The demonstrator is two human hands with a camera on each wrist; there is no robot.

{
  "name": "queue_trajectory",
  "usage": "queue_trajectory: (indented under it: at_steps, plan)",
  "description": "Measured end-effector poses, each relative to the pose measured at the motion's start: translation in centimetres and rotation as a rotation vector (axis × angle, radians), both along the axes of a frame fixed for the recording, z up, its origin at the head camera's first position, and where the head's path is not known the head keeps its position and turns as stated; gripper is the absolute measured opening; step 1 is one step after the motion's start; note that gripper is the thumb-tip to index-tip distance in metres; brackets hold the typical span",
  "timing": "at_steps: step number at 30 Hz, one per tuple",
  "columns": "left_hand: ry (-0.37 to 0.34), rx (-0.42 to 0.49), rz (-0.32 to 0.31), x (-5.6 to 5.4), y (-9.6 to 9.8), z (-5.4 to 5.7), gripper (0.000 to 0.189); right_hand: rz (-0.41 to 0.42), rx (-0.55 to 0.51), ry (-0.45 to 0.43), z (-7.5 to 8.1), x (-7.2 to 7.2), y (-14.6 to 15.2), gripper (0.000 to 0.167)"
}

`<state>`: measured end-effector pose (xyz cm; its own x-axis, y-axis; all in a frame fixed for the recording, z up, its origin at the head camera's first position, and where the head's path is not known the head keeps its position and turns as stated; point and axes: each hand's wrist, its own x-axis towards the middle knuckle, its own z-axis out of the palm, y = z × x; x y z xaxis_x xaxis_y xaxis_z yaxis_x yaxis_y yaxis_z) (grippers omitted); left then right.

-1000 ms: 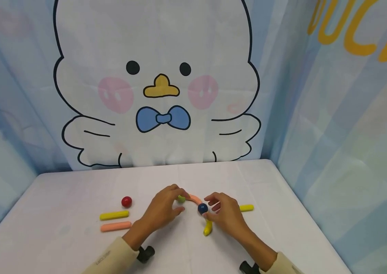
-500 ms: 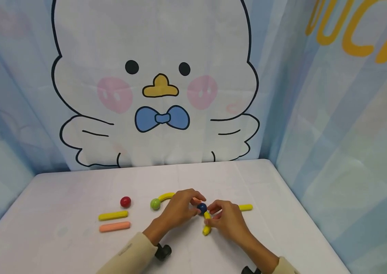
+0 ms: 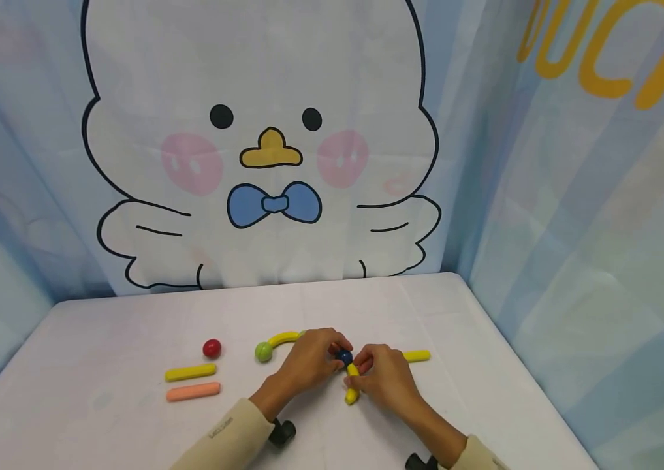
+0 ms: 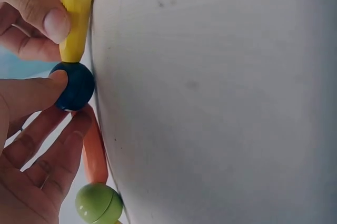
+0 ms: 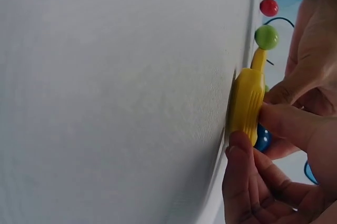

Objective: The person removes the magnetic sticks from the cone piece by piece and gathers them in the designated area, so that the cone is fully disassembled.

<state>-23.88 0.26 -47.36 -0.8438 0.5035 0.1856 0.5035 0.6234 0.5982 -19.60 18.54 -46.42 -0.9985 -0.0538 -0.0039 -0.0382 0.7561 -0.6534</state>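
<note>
My left hand point(image 3: 313, 358) pinches a dark blue ball point(image 4: 78, 89) between thumb and fingers. Thumb and fingers of my right hand point(image 3: 387, 378) grip a short yellow stick point(image 5: 246, 100), whose far end meets the blue ball. On the ball's other side, an orange stick point(image 4: 95, 150) leads to a green ball point(image 4: 99, 204). A curved yellow stick point(image 3: 283, 338) continues the chain to another green ball point(image 3: 264, 352) at its left end. In the head view my left hand covers the orange stick.
Left of the chain lie a red ball point(image 3: 211, 348), a straight yellow stick point(image 3: 190, 373) and an orange-pink stick point(image 3: 193, 391). Another yellow stick point(image 3: 417, 356) lies beyond my right hand. Printed curtains point(image 3: 273, 248) surround the white table point(image 3: 120, 333) at the back and sides.
My left hand has moved right, from beside a green ball to the blue ball, uncovering the chain's left end. My right hand has shifted slightly nearer me and now grips the yellow stick.
</note>
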Motion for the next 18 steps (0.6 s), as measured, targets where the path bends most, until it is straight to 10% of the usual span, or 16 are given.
queue_trajectory:
  at_steps: [18]
  plan:
    - [0.023, -0.024, -0.006, 0.2, -0.1, 0.0, 0.025, -0.038, 0.083, -0.044, 1.0, 1.0, 2.3, 0.022]
